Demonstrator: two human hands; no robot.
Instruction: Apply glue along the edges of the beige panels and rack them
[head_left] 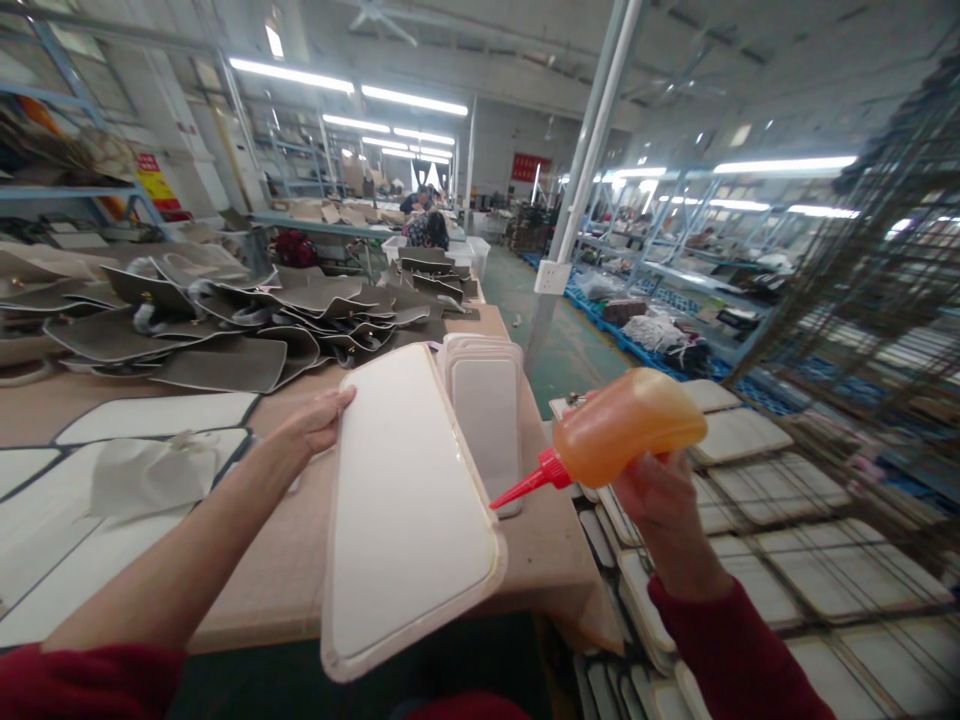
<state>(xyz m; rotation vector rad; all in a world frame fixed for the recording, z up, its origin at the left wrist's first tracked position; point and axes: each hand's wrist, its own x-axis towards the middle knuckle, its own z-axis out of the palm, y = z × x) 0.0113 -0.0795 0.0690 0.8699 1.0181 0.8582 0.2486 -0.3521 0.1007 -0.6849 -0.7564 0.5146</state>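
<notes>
My left hand point(326, 420) grips the upper left edge of a white panel point(409, 510) with rounded corners, holding it tilted over the table's front edge. A pale border runs round the panel, and a wet, yellowish line shows along its right side. In my right hand point(660, 490) is a squeeze bottle point(626, 425) of amber liquid, tipped sideways. Its red nozzle point(525, 485) points down to the left, with the tip at the panel's right border; whether it touches I cannot tell. Behind the panel, a stack of similar smaller panels point(486, 410) rests on the table.
Dark bag pieces point(225, 310) are heaped across the back of the brown-covered table point(262, 570). White dark-edged panels point(157, 420) lie at left. At right, a rack point(817, 560) holds many white panels. A post point(574, 190) with a socket stands beyond. Other people work far back.
</notes>
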